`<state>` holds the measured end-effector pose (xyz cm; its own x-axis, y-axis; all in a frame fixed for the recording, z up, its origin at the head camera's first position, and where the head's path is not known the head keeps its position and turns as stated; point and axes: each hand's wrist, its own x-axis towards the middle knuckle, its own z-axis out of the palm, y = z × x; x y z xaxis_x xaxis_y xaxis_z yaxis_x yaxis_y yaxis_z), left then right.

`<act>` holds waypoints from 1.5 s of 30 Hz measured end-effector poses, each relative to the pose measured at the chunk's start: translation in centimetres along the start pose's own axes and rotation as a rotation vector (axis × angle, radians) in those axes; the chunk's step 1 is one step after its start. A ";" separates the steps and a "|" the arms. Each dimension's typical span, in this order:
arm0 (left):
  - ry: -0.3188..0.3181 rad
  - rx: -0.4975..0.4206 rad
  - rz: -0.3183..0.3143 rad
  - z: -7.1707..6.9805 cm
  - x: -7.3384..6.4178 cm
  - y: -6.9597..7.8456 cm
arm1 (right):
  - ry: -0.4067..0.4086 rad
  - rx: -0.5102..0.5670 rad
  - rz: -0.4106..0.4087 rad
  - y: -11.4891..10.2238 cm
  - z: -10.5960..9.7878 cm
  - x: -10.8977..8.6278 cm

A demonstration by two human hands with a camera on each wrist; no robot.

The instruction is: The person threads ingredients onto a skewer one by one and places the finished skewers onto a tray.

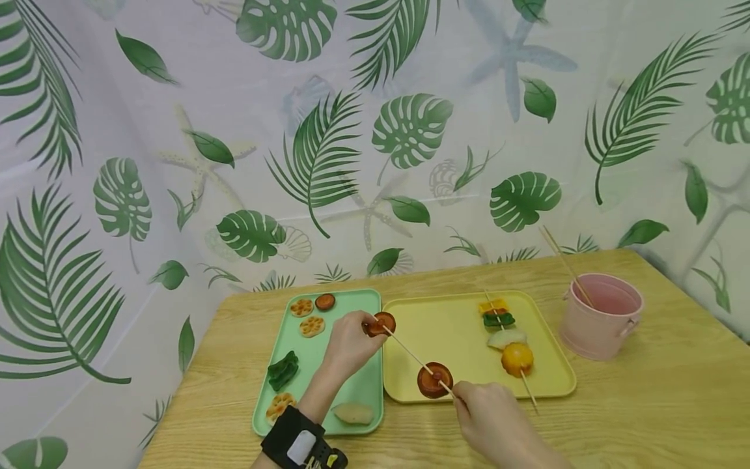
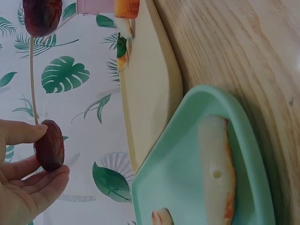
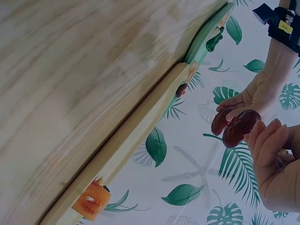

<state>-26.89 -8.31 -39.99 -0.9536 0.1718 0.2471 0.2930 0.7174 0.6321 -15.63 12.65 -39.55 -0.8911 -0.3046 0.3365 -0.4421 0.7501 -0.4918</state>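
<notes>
A thin wooden skewer [image 1: 410, 350] slants above the yellow tray [image 1: 445, 316]. My right hand [image 1: 495, 413] grips its near end, just below a glossy red-brown round food piece [image 1: 430, 389] threaded on the stick. At the skewer's far end, my left hand [image 1: 349, 342] pinches a second red-brown round piece [image 2: 52, 147] between thumb and fingers. In the left wrist view the stick meets that piece close to my thumb. On the yellow tray's right side lies a loaded skewer with an orange round piece [image 1: 517, 359], a pale slice [image 1: 506, 337], a dark green piece and a yellow one.
Left of the yellow tray is a green tray [image 1: 364, 374] with several lattice-patterned slices [image 1: 312, 326], a small brown round [image 1: 325, 301], a crumpled green piece [image 1: 284, 370] and a pale slice [image 1: 353, 413]. At right stands a pink bucket [image 1: 597, 335] holding wooden sticks [image 1: 565, 264].
</notes>
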 end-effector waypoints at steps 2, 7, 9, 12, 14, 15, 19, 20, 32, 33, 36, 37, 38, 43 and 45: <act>0.007 0.009 0.013 0.1 0.0 0.0 | 0.007 -0.005 0.011 0.0 0.0 0.1; -0.011 0.004 0.104 0.7 0.0 0.5 | -0.002 -0.006 0.059 -0.1 0.0 0.5; -0.020 0.001 0.128 1.0 0.0 0.6 | -0.003 -0.008 0.068 -0.2 0.1 0.7; -0.011 0.012 0.116 1.2 0.0 0.7 | -0.001 -0.007 0.075 -0.1 0.2 0.9; -0.012 0.018 0.111 1.2 -0.1 0.7 | -0.007 -0.008 0.083 0.0 0.3 0.9; -0.014 0.022 0.111 1.2 -0.2 0.7 | -0.009 -0.013 0.087 0.0 0.3 0.9; -0.012 0.022 0.112 1.4 -0.3 0.8 | -0.013 -0.024 0.095 0.0 0.4 1.0; -0.009 0.022 0.118 1.4 -0.4 0.8 | -0.014 -0.026 0.096 0.0 0.4 1.0; -0.021 0.006 0.166 2.3 -1.0 1.1 | 0.007 -0.050 0.086 0.0 0.8 1.6; -0.018 0.010 0.164 2.4 -1.1 1.1 | 0.012 -0.057 0.082 0.0 0.9 1.6; -0.001 0.010 0.143 2.5 -1.1 1.1 | 0.022 -0.068 0.070 0.1 1.1 1.7; 0.002 0.005 0.140 2.6 -1.1 1.2 | 0.026 -0.072 0.063 0.2 1.1 1.7; -0.001 0.002 0.149 2.7 -1.1 1.4 | 0.028 -0.076 0.058 0.2 1.2 1.8; -0.044 -0.027 0.172 3.3 -1.1 2.1 | 0.050 -0.114 0.041 0.4 1.3 2.2; -0.052 -0.021 0.161 3.4 -1.1 2.2 | 0.045 -0.124 0.046 0.5 1.4 2.2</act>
<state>-25.44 -4.62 -41.43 -0.8963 0.3189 0.3083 0.4434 0.6633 0.6028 -17.98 11.52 -40.16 -0.9032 -0.2437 0.3534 -0.3825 0.8304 -0.4051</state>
